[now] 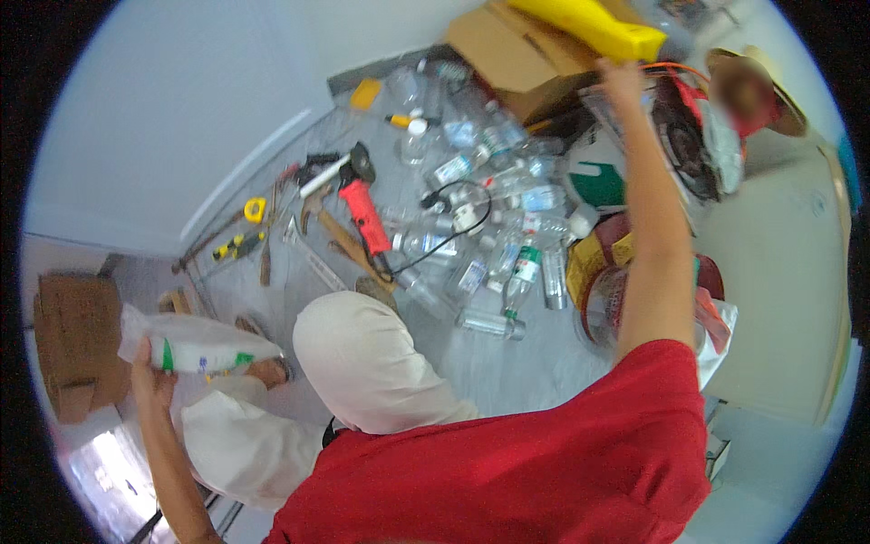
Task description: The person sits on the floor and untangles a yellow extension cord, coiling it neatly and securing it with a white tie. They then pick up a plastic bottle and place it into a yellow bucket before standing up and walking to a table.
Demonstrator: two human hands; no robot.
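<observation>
My left hand (155, 377), out at the left, grips a translucent plastic package (204, 345) with white contents and green printing. My right arm reaches far forward. My right hand (622, 81) is blurred at the lower edge of a yellow object (598, 34); whether its fingers close on it cannot be told. Under the yellow object is an open cardboard box (520, 51). Many clear plastic bottles (523, 268) lie heaped on the grey floor between my two arms.
A red angle grinder (365, 214) with a cord, a claw hammer (340, 228), a yellow tape measure (255, 209) and screwdrivers (238, 246) lie ahead. A straw hat (788, 109) is at the right, a brown carton (78, 340) at the left. A clear container (603, 306) stands near my right arm.
</observation>
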